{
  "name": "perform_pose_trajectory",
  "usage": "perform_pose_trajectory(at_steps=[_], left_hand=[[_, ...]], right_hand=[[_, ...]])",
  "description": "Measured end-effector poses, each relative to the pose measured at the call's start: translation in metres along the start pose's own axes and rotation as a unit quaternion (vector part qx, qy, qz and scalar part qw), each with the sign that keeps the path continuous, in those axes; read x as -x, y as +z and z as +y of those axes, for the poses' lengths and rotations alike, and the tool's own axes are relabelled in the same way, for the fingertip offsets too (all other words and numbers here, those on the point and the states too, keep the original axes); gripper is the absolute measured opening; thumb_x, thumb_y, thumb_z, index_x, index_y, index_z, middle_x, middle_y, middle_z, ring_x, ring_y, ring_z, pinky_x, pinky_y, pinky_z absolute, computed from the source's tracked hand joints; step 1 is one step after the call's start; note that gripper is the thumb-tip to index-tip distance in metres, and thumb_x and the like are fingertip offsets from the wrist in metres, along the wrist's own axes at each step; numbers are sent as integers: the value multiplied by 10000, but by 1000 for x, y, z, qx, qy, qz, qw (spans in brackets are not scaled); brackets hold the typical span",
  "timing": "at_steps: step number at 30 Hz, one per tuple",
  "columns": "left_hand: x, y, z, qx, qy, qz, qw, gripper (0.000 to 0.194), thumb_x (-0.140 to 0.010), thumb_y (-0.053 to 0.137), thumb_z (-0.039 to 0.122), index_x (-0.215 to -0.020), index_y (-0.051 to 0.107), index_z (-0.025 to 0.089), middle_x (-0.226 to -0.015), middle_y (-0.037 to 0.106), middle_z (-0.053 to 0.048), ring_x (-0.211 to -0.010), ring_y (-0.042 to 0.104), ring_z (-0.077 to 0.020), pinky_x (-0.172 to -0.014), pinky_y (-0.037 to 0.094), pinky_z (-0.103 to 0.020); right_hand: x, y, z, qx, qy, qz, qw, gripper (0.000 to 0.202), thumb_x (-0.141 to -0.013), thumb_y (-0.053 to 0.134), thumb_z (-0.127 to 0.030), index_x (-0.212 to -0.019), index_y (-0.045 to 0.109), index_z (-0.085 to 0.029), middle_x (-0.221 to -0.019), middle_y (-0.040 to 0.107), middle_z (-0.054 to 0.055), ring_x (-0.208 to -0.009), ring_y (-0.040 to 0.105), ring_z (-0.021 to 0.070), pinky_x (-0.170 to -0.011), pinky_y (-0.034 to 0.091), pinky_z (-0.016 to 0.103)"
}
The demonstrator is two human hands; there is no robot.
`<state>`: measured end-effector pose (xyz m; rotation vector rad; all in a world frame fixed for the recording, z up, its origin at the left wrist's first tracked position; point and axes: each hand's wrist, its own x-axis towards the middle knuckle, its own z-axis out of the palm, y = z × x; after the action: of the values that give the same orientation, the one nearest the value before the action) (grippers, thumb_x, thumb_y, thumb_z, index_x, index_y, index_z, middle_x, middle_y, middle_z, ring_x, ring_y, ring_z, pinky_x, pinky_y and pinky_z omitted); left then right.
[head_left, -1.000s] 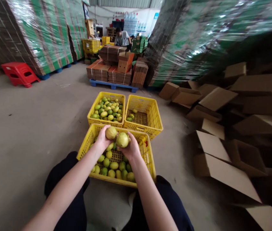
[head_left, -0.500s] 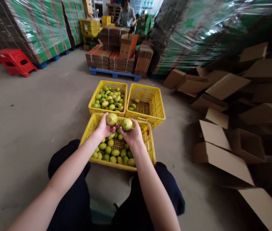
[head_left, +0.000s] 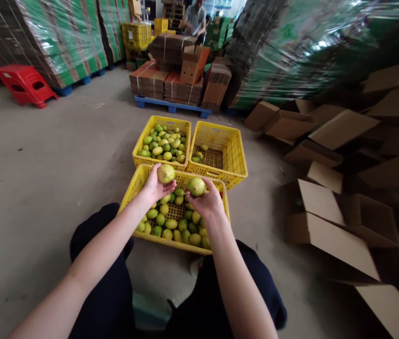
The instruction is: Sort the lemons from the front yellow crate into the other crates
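The left hand (head_left: pixel 157 184) cradles a yellow-green fruit (head_left: pixel 166 173) and the right hand (head_left: pixel 208 200) cups a greener fruit (head_left: pixel 196 187), the two fruits apart above the near yellow crate (head_left: pixel 177 245), which holds more yellow and green fruits (head_left: pixel 171 224). Just beyond it stand two more yellow crates, the left one (head_left: pixel 162 165) heaped with fruits and the right one (head_left: pixel 236 157) holding only a few, with a blue pallet (head_left: pixel 172 106) of flattened cartons (head_left: pixel 184 89) farther off.

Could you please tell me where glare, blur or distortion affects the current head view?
All in the head view: glare streaks the plastic wrap at upper right; the cardboard boxes look stretched and smeared towards the right edge; the citrus fruit in the left hand looks clearer.
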<state>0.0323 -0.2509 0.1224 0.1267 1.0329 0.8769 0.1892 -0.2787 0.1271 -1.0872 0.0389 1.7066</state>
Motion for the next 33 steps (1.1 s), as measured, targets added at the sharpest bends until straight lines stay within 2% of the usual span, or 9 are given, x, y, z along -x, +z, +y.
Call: perform_pose_trajectory(at_steps=[9,16,19,21,23,26,28,31,33], left_hand=[[1,-1,2,13,37,21,999,600,-985,339,569,-1048,664,69,-566,658,-94,-530,686,-219,-502,568,-280],[-2,4,-1,28,45,8,999,530,-993,364,536,-1026,660,97,-621,661,-85,-535,665,-190,-548,571,-271],[-5,3,-7,3,90,-13,996,358,-966,520,432,-1072,648,115,-733,697,-84,-576,675,-177,-578,583,-267],[-5,3,-11,-20,177,-25,984,269,-866,703,274,-1109,646,174,-906,730,-70,-689,705,-170,-639,594,-254],[-1,2,-14,-46,278,-45,958,532,-692,834,93,-1163,643,248,-1132,718,-52,-891,722,-185,-729,595,-235],[5,2,-15,-79,363,-79,925,812,-514,887,-24,-1216,631,294,-1330,647,-63,-1155,663,-233,-823,583,-219],[8,2,-14,-78,368,-86,923,776,-493,897,-21,-1164,649,279,-1307,657,-64,-1223,635,-240,-848,576,-205],[11,2,-13,-41,332,-83,939,674,-516,891,-27,-1087,674,259,-1177,713,-31,-1176,670,-201,-884,556,-176],[13,1,-10,-23,300,-82,950,663,-536,873,-40,-1102,685,250,-1133,734,-19,-1086,712,-187,-883,561,-185]], right_hand=[[-5,-16,-2,20,-27,-24,999,88,-854,601,-262,-913,592,-197,-642,656,25,-574,639,194,-492,548,275],[-6,-13,-1,32,-57,-8,998,60,-818,620,-233,-854,587,-199,-661,665,11,-581,639,177,-521,556,278],[-6,-11,6,63,-126,-1,990,181,-757,684,-210,-916,599,-218,-753,681,-15,-645,639,154,-555,554,253],[-5,-11,11,103,-232,5,967,410,-675,776,-186,-1039,600,-254,-883,697,-25,-763,657,151,-632,568,245],[-2,-12,15,154,-354,6,922,636,-588,842,-145,-1148,581,-292,-1050,689,-12,-949,658,173,-756,583,267],[4,-12,17,231,-474,-16,849,620,-610,818,-110,-1154,607,-320,-1243,631,12,-1229,555,219,-989,542,353],[7,-12,17,276,-515,-26,811,511,-665,773,-118,-1114,652,-329,-1272,605,16,-1302,495,239,-1069,495,405],[7,-12,17,305,-566,-2,766,494,-642,777,-116,-1084,713,-327,-1229,559,40,-1258,503,263,-1073,481,448],[6,-11,16,295,-574,0,764,499,-603,791,-112,-1056,739,-314,-1189,544,48,-1195,529,260,-1032,504,444]])
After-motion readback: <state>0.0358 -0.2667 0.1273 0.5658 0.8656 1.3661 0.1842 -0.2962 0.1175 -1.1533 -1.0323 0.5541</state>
